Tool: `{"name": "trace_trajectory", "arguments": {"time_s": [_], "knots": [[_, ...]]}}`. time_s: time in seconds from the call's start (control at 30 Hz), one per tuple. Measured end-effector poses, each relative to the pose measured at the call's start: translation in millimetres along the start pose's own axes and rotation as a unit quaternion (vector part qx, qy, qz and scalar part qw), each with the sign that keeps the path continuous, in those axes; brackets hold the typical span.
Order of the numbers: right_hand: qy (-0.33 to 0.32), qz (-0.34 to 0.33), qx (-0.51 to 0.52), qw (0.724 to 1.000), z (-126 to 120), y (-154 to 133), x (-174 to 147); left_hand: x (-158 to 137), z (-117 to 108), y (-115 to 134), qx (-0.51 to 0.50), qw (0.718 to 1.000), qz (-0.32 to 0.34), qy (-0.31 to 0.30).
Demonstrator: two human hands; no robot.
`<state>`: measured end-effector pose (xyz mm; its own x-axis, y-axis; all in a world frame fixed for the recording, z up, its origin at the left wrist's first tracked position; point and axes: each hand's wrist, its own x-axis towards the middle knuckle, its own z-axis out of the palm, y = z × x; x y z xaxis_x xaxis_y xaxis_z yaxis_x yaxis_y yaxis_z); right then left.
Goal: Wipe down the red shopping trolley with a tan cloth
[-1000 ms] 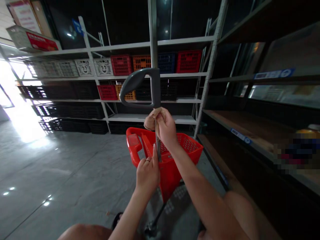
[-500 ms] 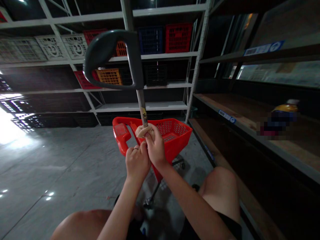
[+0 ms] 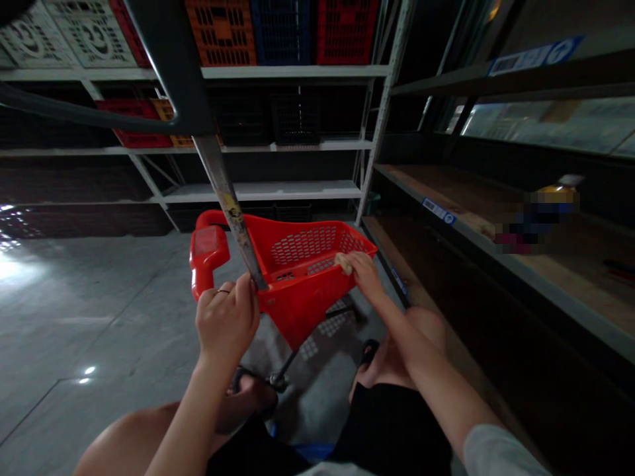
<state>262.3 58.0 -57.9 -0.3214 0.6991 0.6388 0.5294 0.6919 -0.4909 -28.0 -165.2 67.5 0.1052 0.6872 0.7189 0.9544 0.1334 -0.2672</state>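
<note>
My left hand (image 3: 228, 314), with a ring on one finger, is closed at the low end of a scuffed metal pole (image 3: 225, 195). The pole leans up to the left, into a dark grey loop-shaped handle (image 3: 191, 86) that runs out of view at the top. My right hand (image 3: 364, 274) pinches a crumpled beige cloth (image 3: 343, 263) at the near rim of a red plastic shopping cart (image 3: 297, 301). Perforated walls and a thick red push handle (image 3: 208, 248) mark the cart, which stands just beyond my hands.
White metal racking (image 3: 297, 71) with coloured crates (image 3: 282, 33) stands behind the cart. Along the right run wooden shelves (image 3: 446, 188), one bearing a partly blurred bottle (image 3: 560, 192). My legs are spread on the grey concrete floor (image 3: 124, 317).
My right hand has moved right, away from the pole, carrying the cloth to the cart's rim. My left hand has shifted left, and the pole with its handle now tilts further left.
</note>
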Motion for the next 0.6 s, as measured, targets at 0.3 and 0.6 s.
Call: {"name": "trace_trajectory", "arguments": {"time_s": [0.3, 0.6], "knots": [[0.078, 0.086, -0.045, 0.992, -4, 41, 5, 6, 4, 10, -0.034, 0.997, -0.064, -0.042], [0.078, 0.058, 0.257, 0.961, 75, -200, -12, 11, -16, 39, -0.067, 0.984, -0.137, -0.089]]}}
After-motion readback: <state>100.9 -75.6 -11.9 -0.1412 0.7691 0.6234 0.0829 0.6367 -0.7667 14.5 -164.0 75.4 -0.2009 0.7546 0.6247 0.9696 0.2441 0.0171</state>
